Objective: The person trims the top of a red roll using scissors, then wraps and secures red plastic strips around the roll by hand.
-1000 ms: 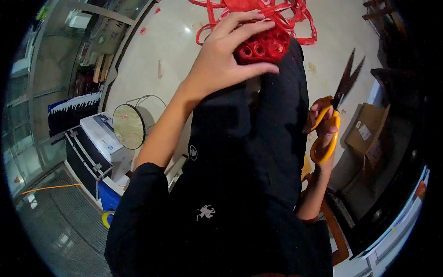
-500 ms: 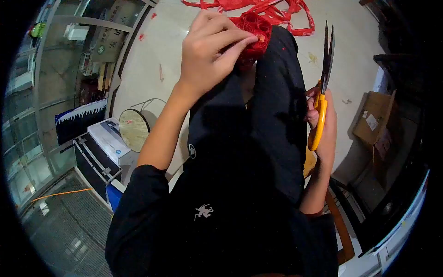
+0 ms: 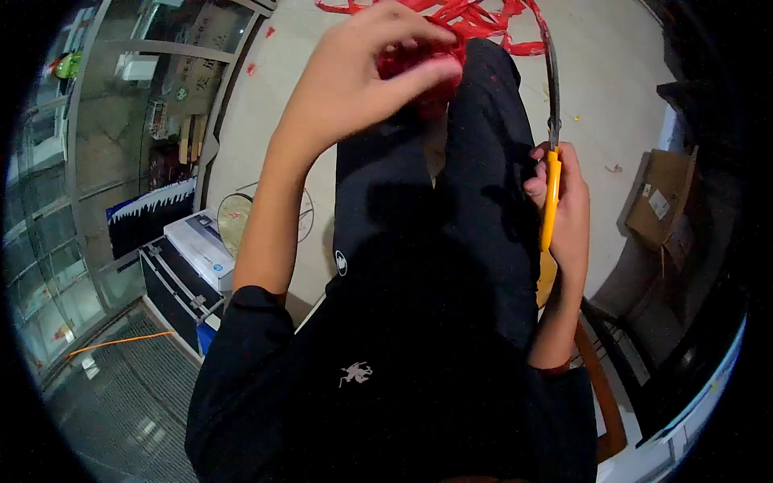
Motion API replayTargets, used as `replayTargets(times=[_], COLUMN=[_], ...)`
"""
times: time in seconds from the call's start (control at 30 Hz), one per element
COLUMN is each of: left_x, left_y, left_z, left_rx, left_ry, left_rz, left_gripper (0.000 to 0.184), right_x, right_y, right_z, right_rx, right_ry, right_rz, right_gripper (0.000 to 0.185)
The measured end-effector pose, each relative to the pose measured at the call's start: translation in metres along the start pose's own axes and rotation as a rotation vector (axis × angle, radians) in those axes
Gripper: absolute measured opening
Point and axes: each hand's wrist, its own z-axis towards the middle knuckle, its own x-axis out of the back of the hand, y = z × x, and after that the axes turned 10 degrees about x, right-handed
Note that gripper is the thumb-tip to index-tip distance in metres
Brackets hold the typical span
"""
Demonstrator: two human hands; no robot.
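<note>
"Where are the hands?"

"Well apart. The left hand curves over the red bundle, fingers on the far side and thumb on the near. It's blurred, so I can't tell whether it grips. The right hand is closed around the scissors, blades pointing far."

"Are those blades spread?"

"Can't tell; they're edge-on."

"And the bundle sits where?"

"At the far end of the lap, beside the knees in dark trousers."

"How would it handle?"

"Light and soft, I'd judge, a bit springy, and apt to loosen if let go. I'd take it round its sides, without crushing it. The scissors look stiff, with more weight; hold them by the yellow handles."

"Give me counts."

"One bundle, one pair of scissors. Beyond them, red strips tangle on the far floor, too jumbled to count. Two red scraps lie far left. Left, one white box on one black case; right, one cardboard box."
</note>
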Motion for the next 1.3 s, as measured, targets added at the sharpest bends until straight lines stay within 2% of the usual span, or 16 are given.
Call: replayTargets(times=[0.07,0.1,0.33,0.43,0.53,0.6,0.63,0.67,0.73,0.83,0.87,1.07,1.13,1.2,1.27,1.3], left_x=[-0.004,-0.001,0.000,0.001,0.006,0.021,0.027,0.029,0.022,0.015,0.014,0.001,0.000,0.002,0.006,0.009], left_y=[0.005,0.013,0.011,0.002,-0.004,0.001,0.003,0.009,0.018,0.010,0.010,0.009,-0.003,-0.008,-0.013,-0.014], left_z=[0.004,0.005,0.015,0.012,0.008,0.014,0.018,0.022,0.023,0.022,0.020,0.005,0.007,0.009,0.009,0.008], left_rx=[-0.095,-0.014,-0.082,-0.086,0.060,0.198,0.222,0.351,0.334,0.369,0.372,-0.041,-0.076,0.041,0.077,0.136], left_ry=[-0.124,-0.166,-0.222,-0.210,-0.166,0.030,0.043,0.053,0.103,0.111,0.112,-0.147,-0.138,-0.160,-0.156,-0.169], left_rz=[0.153,0.204,0.289,0.192,-0.019,-0.210,-0.261,-0.228,-0.315,-0.409,-0.406,0.244,0.194,0.088,0.030,-0.061], left_gripper=[0.022,0.019,0.013,0.012,0.012,0.012,0.015,0.015,0.008,0.008,0.008,0.017,0.014,0.012,0.011,0.011], right_x=[0.000,0.001,0.005,0.007,0.006,0.006,0.006,0.005,0.006,0.006,0.005,0.003,0.005,0.007,0.009,0.012], right_y=[-0.005,-0.004,0.001,0.003,0.006,0.007,0.008,0.008,0.004,0.006,0.007,0.004,-0.007,-0.013,-0.013,-0.013], right_z=[0.000,-0.001,-0.001,-0.002,0.000,-0.002,-0.001,0.001,0.001,0.000,0.000,0.002,0.005,0.007,0.011,0.013], right_rx=[-0.033,-0.034,0.014,-0.008,-0.009,-0.004,0.006,0.021,-0.001,-0.021,-0.006,-0.032,-0.073,-0.114,0.109,0.113], right_ry=[0.007,0.010,0.018,0.011,0.025,0.030,0.029,0.033,0.017,0.009,0.016,-0.010,-0.038,-0.065,0.056,0.059], right_rz=[-0.020,-0.019,-0.105,-0.120,-0.110,-0.112,-0.108,-0.106,-0.099,-0.101,-0.110,-0.062,-0.097,-0.148,-0.400,-0.398], right_gripper=[0.060,0.060,0.065,0.065,0.064,0.064,0.064,0.064,0.064,0.064,0.064,0.065,0.069,0.073,0.079,0.079])
